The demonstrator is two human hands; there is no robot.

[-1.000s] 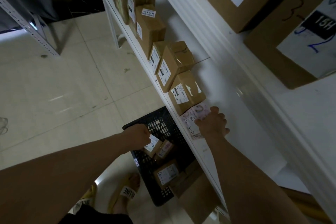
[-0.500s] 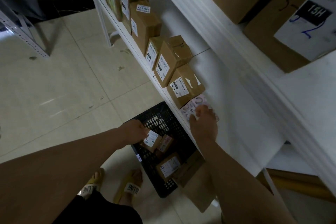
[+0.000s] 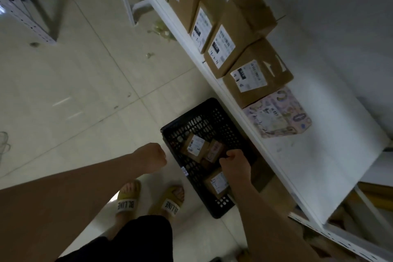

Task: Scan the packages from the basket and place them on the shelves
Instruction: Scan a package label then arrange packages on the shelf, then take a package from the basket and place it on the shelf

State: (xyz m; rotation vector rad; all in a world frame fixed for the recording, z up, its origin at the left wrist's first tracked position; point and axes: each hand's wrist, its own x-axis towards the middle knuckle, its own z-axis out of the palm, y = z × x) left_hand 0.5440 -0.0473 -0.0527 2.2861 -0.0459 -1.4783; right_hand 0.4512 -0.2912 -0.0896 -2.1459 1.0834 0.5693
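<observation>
The black basket (image 3: pixel 191 122) stands on the tiled floor (image 3: pixel 85 91), its right side tucked under the front edge of the white shelf (image 3: pixel 323 166). Three packages show inside it. A brown box with a white label (image 3: pixel 195 148) lies at the far left and a small pinkish package (image 3: pixel 215 149) lies just right of it. A brown box with a handwritten label (image 3: pixel 215 185) lies nearer, and the right forearm covers part of it.

The right hand (image 3: pixel 234 165) is over the basket with its fingers curled down. It sits just right of the pinkish package and just beyond the handwritten box. Whether it is clamped on anything cannot be told, because the back of the hand hides the fingertips.

The left hand (image 3: pixel 152 158) is outside the basket, just left of its near left wall. It is balled into a fist, and nothing shows in it.

On the shelf a flat patterned mailer (image 3: pixel 278 112) lies well beyond the right hand and to its right. It touches the nearest box in a row of brown labelled boxes (image 3: pixel 257 74) that runs away along the shelf's front edge.

Near the bottom, two yellow slippers (image 3: pixel 127 200) stand on the floor left of the basket, with black shorts (image 3: pixel 131 238) nearer still.
</observation>
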